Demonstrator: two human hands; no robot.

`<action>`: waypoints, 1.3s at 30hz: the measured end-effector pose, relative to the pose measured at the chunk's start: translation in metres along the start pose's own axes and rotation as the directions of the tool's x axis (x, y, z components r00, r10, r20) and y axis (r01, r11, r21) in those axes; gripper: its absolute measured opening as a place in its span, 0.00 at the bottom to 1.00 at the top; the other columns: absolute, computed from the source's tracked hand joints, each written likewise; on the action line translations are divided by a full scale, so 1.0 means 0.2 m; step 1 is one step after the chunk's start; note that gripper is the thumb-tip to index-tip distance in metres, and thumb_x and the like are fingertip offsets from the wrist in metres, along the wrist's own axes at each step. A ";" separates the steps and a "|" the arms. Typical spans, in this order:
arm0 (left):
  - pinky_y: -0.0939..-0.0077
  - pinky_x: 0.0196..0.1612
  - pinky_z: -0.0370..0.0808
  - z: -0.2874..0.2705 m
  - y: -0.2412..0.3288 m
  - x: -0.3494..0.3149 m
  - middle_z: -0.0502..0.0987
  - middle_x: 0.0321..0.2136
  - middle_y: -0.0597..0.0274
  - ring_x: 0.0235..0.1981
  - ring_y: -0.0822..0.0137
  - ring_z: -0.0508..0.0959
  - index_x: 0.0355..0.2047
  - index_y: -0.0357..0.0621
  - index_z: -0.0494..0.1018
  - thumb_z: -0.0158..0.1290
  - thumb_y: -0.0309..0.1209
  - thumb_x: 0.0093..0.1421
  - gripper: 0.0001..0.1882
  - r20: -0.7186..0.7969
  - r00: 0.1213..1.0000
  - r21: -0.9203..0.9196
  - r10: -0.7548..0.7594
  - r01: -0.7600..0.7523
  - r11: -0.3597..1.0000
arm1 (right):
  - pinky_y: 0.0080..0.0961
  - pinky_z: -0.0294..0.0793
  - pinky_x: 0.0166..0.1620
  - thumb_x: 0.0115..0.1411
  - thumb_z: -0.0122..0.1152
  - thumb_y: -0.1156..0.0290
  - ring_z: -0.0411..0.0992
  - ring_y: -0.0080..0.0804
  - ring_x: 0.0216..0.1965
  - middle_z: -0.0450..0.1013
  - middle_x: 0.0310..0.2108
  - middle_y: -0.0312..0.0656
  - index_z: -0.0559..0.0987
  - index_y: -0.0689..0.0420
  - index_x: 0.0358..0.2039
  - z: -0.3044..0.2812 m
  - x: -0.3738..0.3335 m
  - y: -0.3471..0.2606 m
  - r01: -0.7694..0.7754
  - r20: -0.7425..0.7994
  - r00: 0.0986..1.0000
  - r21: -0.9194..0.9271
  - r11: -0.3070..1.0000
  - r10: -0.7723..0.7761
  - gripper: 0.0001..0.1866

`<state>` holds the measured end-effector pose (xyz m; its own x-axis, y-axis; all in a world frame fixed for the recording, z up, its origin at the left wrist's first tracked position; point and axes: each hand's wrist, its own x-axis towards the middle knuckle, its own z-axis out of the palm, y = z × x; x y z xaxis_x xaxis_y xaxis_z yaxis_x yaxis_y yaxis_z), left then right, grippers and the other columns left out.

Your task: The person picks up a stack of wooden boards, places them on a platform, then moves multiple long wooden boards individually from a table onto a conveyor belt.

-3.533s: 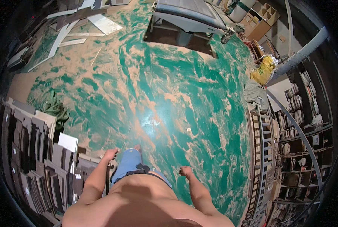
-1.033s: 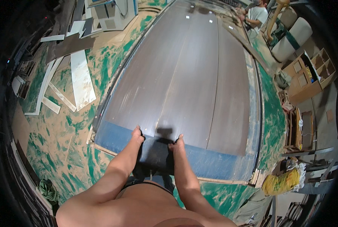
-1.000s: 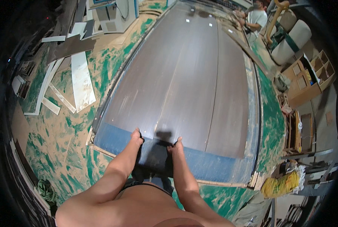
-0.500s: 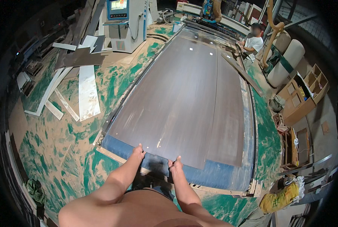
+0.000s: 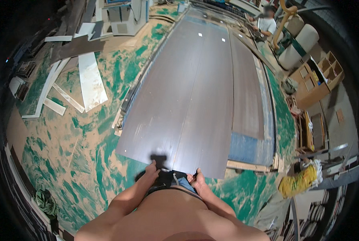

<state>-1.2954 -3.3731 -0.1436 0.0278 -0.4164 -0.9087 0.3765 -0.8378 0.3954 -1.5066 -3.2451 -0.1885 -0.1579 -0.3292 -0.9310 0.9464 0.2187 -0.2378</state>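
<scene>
A long grey-brown panel lies on the machine bed, and its near end juts out past the bed's front edge. A thin lengthwise line runs down it. My left hand is closed on the near edge. Further right along that edge, my right hand also grips the panel; the fingers beneath are partly hidden. A narrower brown panel lies on the bed to the right, with a gap between the two. Part of the blue bed surface shows in front of it.
White and brown offcut strips lie on the dusty green floor at left, near a machine cabinet. A co-worker is at the bed's far right. Wooden shelving and a yellow sack stand at right.
Both hands have drawn the large panel toward me, so its near end now overhangs the bed. I have moved back from the bed. The narrower panel stays on the bed.
</scene>
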 end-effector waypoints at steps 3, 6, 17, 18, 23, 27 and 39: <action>0.61 0.42 0.74 -0.09 -0.06 -0.01 0.67 0.34 0.56 0.37 0.60 0.68 0.39 0.35 0.66 0.49 0.43 0.58 0.20 -0.039 0.999 0.035 -0.008 0.010 0.999 | 0.31 0.75 0.32 0.59 0.40 0.45 0.73 0.39 0.31 0.72 0.30 0.48 0.68 0.63 0.36 -0.10 -0.06 0.04 0.001 0.075 0.997 -0.143 0.990 0.010 0.29; 0.67 0.40 0.75 -0.17 -0.12 0.05 0.67 0.35 0.56 0.36 0.61 0.70 0.41 0.36 0.64 0.49 0.39 0.58 0.19 0.144 0.989 0.031 0.029 -0.034 0.999 | 0.31 0.75 0.32 0.59 0.42 0.48 0.74 0.40 0.32 0.72 0.33 0.51 0.67 0.65 0.37 -0.16 -0.22 0.01 0.000 0.107 0.993 -0.426 0.905 0.050 0.27; 0.59 0.43 0.72 0.00 -0.32 -0.06 0.69 0.32 0.58 0.34 0.60 0.73 0.31 0.41 0.67 0.51 0.41 0.56 0.15 0.518 0.741 0.198 -0.427 0.381 0.903 | 0.33 0.67 0.40 0.53 0.55 0.59 0.71 0.41 0.34 0.73 0.29 0.50 0.74 0.64 0.30 -0.30 -0.18 -0.58 0.359 -0.030 0.251 -0.925 0.122 -0.967 0.18; 0.59 0.44 0.71 0.03 -0.32 -0.05 0.69 0.33 0.60 0.37 0.60 0.71 0.33 0.42 0.68 0.51 0.39 0.56 0.13 0.513 0.754 0.176 -0.411 0.376 0.910 | 0.35 0.67 0.41 0.53 0.53 0.54 0.71 0.45 0.37 0.72 0.31 0.55 0.74 0.67 0.31 -0.30 -0.16 -0.60 0.284 -0.063 0.400 -0.940 0.189 -0.914 0.23; 0.60 0.50 0.66 0.03 -0.35 -0.05 0.68 0.38 0.62 0.45 0.58 0.64 0.37 0.48 0.69 0.51 0.38 0.55 0.12 0.555 0.761 0.011 -0.334 0.395 0.919 | 0.35 0.66 0.42 0.55 0.41 0.39 0.70 0.42 0.36 0.72 0.33 0.58 0.73 0.74 0.35 -0.35 -0.02 -0.58 0.408 0.015 0.737 -0.807 0.427 -0.675 0.40; 0.59 0.53 0.62 0.08 -0.30 -0.28 0.64 0.46 0.61 0.46 0.58 0.63 0.39 0.46 0.69 0.50 0.40 0.56 0.15 0.460 0.852 0.034 -0.250 0.264 0.964 | 0.32 0.67 0.41 0.53 0.45 0.38 0.68 0.35 0.35 0.71 0.34 0.52 0.73 0.73 0.38 -0.38 -0.05 -0.57 0.378 -0.034 0.776 -0.774 0.508 -0.630 0.40; 0.64 0.48 0.64 0.08 0.17 -0.07 0.71 0.41 0.59 0.41 0.68 0.70 0.46 0.44 0.65 0.46 0.52 0.57 0.26 0.503 0.813 0.590 -0.292 -0.076 0.804 | 0.29 0.66 0.39 0.58 0.47 0.49 0.66 0.31 0.34 0.70 0.34 0.46 0.72 0.71 0.38 -0.14 -0.51 -0.59 0.455 0.007 0.832 -0.580 0.676 -0.554 0.30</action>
<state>-1.2986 -3.4013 -0.1151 -0.5532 -0.2718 -0.7875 -0.2454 -0.8501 0.4659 -1.6110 -3.2107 -0.0726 -0.6540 -0.4012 -0.6413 0.4044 0.5310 -0.7446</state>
